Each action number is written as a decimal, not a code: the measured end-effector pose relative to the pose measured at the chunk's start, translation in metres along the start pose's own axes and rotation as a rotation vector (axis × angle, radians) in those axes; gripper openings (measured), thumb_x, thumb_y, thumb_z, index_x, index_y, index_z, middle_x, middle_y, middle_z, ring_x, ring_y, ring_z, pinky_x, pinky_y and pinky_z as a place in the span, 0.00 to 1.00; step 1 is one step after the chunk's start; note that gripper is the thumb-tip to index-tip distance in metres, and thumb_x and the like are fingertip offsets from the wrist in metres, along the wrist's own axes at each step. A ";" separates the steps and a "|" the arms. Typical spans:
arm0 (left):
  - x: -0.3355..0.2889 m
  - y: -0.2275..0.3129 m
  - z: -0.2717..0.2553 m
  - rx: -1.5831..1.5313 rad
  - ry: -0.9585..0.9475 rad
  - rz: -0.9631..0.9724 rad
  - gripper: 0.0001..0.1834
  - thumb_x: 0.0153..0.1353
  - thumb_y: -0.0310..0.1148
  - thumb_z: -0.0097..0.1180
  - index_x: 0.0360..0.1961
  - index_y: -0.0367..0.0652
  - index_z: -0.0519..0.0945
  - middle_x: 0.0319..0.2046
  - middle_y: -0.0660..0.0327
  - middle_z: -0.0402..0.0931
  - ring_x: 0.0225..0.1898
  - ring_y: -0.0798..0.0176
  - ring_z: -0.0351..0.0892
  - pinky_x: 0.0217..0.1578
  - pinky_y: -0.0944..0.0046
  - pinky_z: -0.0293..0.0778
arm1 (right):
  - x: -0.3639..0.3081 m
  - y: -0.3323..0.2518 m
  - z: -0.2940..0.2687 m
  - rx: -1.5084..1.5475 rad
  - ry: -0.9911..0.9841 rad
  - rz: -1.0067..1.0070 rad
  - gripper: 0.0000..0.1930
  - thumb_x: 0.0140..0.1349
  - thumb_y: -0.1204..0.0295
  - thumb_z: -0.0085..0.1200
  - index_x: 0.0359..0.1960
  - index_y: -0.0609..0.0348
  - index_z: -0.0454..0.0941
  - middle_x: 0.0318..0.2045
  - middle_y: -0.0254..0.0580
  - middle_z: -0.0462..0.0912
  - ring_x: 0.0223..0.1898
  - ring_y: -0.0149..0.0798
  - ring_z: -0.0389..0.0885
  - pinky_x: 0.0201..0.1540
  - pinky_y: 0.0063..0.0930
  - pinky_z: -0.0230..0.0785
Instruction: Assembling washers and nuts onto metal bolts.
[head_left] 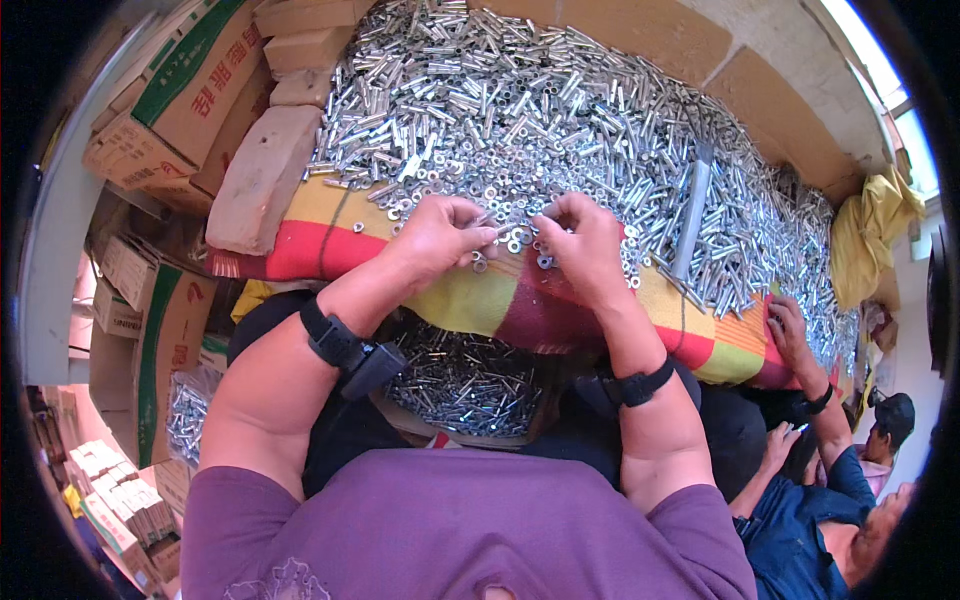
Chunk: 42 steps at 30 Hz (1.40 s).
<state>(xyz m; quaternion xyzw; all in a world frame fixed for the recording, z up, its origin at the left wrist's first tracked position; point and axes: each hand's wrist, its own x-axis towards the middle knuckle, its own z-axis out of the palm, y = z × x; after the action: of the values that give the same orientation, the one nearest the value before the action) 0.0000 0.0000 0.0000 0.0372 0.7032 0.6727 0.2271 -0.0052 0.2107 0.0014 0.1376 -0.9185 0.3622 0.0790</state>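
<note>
My left hand point(440, 238) is closed at the front edge of a heap of loose metal hardware. Between its thumb and fingers is a small, shiny metal anchor bolt point(486, 219). Facing it across a short gap, my right hand point(582, 245) has thumb and forefinger pinched together; whatever sits between them is too small to make out. Loose washers and nuts point(515, 240) lie on the cloth between and around both hands. Behind them spreads the large heap of silver anchor sleeves and bolts point(480, 90).
A checked cloth point(460, 305) covers the front edge. Below it, a box of bolts point(470, 395) stands between my legs. Bricks point(265, 180) and cartons point(190, 110) are stacked at left. A grey strip point(693, 215) lies on the heap. A co-worker's hand point(787, 325) reaches in at right.
</note>
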 end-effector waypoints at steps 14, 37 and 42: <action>0.012 0.002 0.014 -0.373 -0.136 -0.148 0.06 0.58 0.29 0.59 0.27 0.38 0.77 0.21 0.61 0.79 0.13 0.79 0.65 0.11 0.77 0.54 | -0.013 -0.006 0.000 0.596 0.115 -0.116 0.05 0.55 0.78 0.59 0.34 0.63 0.83 0.23 0.32 0.79 0.22 0.23 0.74 0.24 0.17 0.68; 0.016 0.017 -0.003 -0.229 -0.149 -0.078 0.05 0.58 0.26 0.56 0.26 0.37 0.77 0.18 0.62 0.76 0.11 0.78 0.62 0.11 0.76 0.55 | -0.002 -0.017 -0.008 0.611 0.034 -0.153 0.04 0.55 0.78 0.59 0.32 0.65 0.81 0.25 0.37 0.80 0.22 0.27 0.77 0.24 0.20 0.69; 0.013 0.018 -0.007 -0.292 -0.210 -0.157 0.05 0.59 0.26 0.56 0.27 0.37 0.77 0.18 0.63 0.76 0.10 0.79 0.61 0.11 0.77 0.53 | -0.003 -0.011 0.000 0.548 0.010 -0.084 0.06 0.55 0.73 0.60 0.28 0.65 0.80 0.22 0.39 0.79 0.20 0.30 0.75 0.24 0.24 0.67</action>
<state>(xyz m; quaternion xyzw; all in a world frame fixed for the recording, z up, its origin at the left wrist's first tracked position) -0.0188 0.0000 0.0139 0.0191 0.5712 0.7403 0.3541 0.0008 0.2039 0.0075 0.1901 -0.7792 0.5944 0.0585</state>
